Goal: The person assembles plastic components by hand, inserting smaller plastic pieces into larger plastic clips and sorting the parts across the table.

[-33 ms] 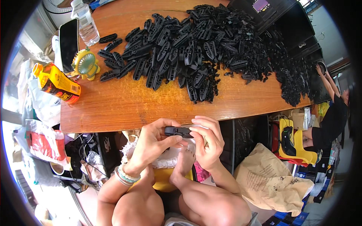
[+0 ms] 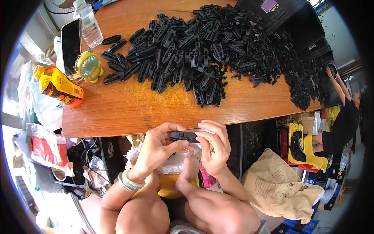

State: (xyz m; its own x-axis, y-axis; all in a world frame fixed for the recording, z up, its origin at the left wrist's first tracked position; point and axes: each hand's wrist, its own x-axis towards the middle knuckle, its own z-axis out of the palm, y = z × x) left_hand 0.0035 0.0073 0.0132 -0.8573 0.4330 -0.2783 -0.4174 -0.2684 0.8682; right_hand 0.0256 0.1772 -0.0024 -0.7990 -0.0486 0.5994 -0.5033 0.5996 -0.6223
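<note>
- Head view, just off centre toward 6 o'clock: the left hand [image 2: 161, 142] pinches a dark plastic piece [image 2: 182, 136] between thumb and fingers, in the air just off the near edge of the surface [image 2: 128, 111].
- The right hand [image 2: 214, 148] has its fingertips at the piece's 3 o'clock end; whether they grip it or a smaller hidden part cannot be told.
- A likely risk: if the pinch slackens or the right fingertips push unevenly, the piece could slip and fall toward the person's legs, since the surface is not beneath it.
- Long black pieces [image 2: 169, 54] lie heaped toward 12 o'clock, and small black parts [image 2: 300, 89] spread toward 2; a careless reach could brush some loose.
- Toward 10 o'clock on the wooden surface stand a clear bottle [image 2: 91, 29], a phone [image 2: 71, 48] and a small fan [image 2: 89, 66], with a yellow bottle [image 2: 60, 86] nearer 9.
- Around the room: a paper bag [image 2: 278, 187] at 4 o'clock, a yellow chair [image 2: 317, 160] nearer 3, and another person [image 2: 343, 128] at 3.
</note>
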